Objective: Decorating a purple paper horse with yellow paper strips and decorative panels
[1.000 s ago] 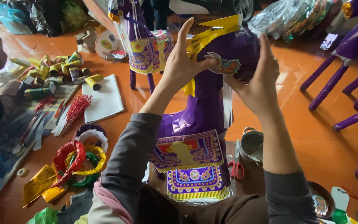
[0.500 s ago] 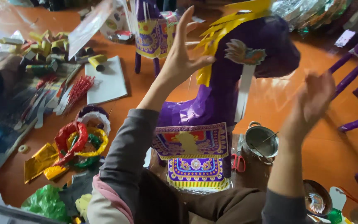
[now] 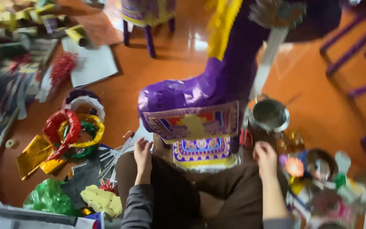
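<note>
Both hands low: left hand [image 3: 143,153] and right hand [image 3: 266,157] loosely curled, holding nothing, flanking tall purple foil-paper horse figure [image 3: 200,91] standing between knees. Unsupported, could tip onto round metal tin [image 3: 270,115] beside it. Blurred frame, contact unclear.

Both hands, left [image 3: 143,153] and right [image 3: 266,157], rest low, fingers loosely curled.

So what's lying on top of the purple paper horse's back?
A decorated cloth panel is draped over the purple paper horse, with a smaller purple and yellow panel hanging below it. The horse's back under them is covered, so it cannot be seen.
</note>
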